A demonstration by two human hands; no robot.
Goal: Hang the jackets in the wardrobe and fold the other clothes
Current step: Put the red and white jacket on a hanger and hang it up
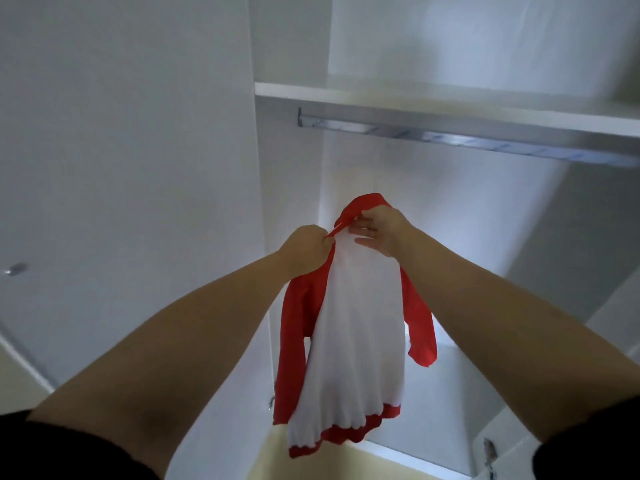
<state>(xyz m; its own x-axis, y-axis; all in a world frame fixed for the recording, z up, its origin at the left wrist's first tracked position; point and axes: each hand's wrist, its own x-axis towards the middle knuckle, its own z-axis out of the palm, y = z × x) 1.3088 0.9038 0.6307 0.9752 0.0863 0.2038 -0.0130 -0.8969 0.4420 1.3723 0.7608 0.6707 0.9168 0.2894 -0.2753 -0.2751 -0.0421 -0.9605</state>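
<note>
Home bedroom or closet area: open white built-in wardrobe with shelf, metal hanging rail, door hinges, lit interior.

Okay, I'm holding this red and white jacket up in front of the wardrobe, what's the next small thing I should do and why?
Probably lift the jacket toward the rail. Both hands, left hand and right hand, pinch its red collar, and it hangs well below the rail. No hanger is visible, so you may need to find one first.
</note>
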